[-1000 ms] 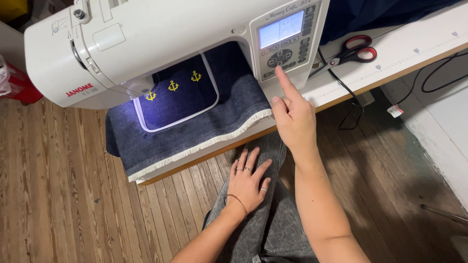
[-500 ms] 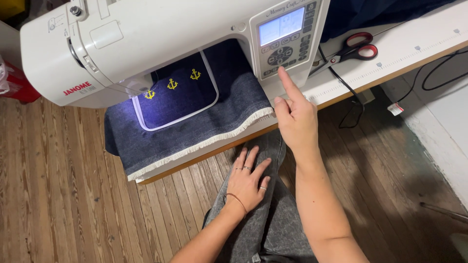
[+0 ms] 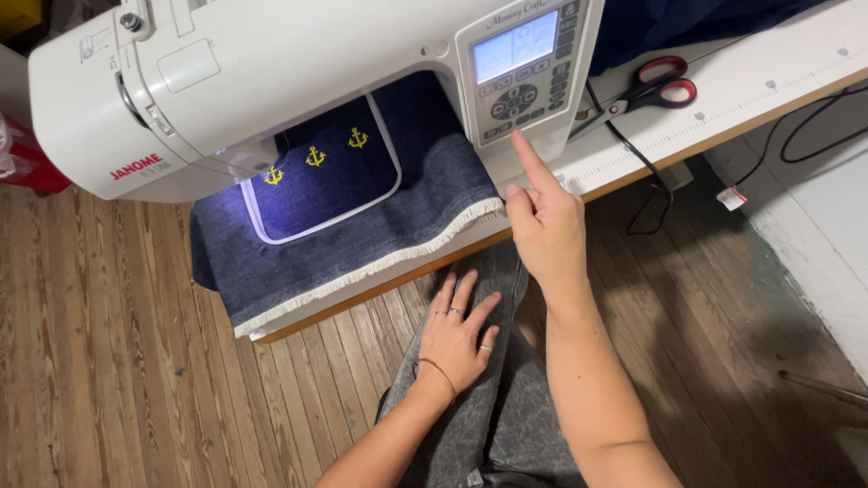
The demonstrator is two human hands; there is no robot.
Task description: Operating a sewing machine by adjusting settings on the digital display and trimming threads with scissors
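A white embroidery sewing machine [image 3: 298,72] stands on a white table [image 3: 768,81]. Its control panel [image 3: 523,72] has a lit screen and dark buttons. My right hand [image 3: 547,230] points its index finger up at the lower edge of that panel, with the other fingers curled and nothing held. My left hand [image 3: 457,334] rests flat, fingers spread, on my grey-jeaned thigh [image 3: 511,407]. Dark blue denim [image 3: 362,235] with a frayed white edge lies under the needle in a white hoop [image 3: 316,221], showing three yellow stitched anchors [image 3: 314,157].
Red-handled scissors [image 3: 655,83] lie on the table right of the machine. Black cables [image 3: 642,172] hang off the table edge toward the wooden floor [image 3: 108,361]. A red object [image 3: 32,163] sits at the far left. A white wall base [image 3: 814,235] runs along the right.
My right index finger has stayed at the panel's lower edge. The camera view shifted slightly. My left hand has not moved from my thigh.
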